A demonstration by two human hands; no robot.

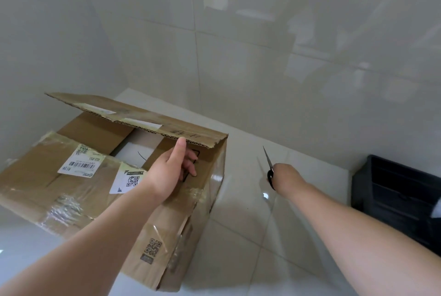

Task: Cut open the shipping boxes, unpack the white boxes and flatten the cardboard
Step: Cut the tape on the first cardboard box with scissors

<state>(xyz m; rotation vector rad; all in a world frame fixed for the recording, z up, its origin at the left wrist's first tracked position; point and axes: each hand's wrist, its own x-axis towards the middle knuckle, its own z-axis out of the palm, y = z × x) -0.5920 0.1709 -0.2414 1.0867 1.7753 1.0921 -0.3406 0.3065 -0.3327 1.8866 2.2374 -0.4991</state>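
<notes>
Head view: glossy white tiled floor [238, 236], pale tiled wall [262, 45] behind, reflections on both. A black ribbed plastic crate [393, 195] sits at right against the wall, well apart from the work. Nothing lies between the two hands.

The shipping box [100, 188] stands on the floor at left, near the wall corner. Brown corrugated cardboard, rectangular, long axis running from lower left toward the upper right. Clear crinkled tape over seams; white shipping labels [81, 162] with barcodes and QR codes on the near top flap. Far flap [143, 119] lifted, fluted edge showing. Something white [130, 150] shows inside the opening.

Left hand [171, 169] grips the raised far flap, thumb against its edge, fingers curled under. Right hand [284, 174] clenched around black scissors [269, 169], blades closed, tip pointing up toward the wall.
</notes>
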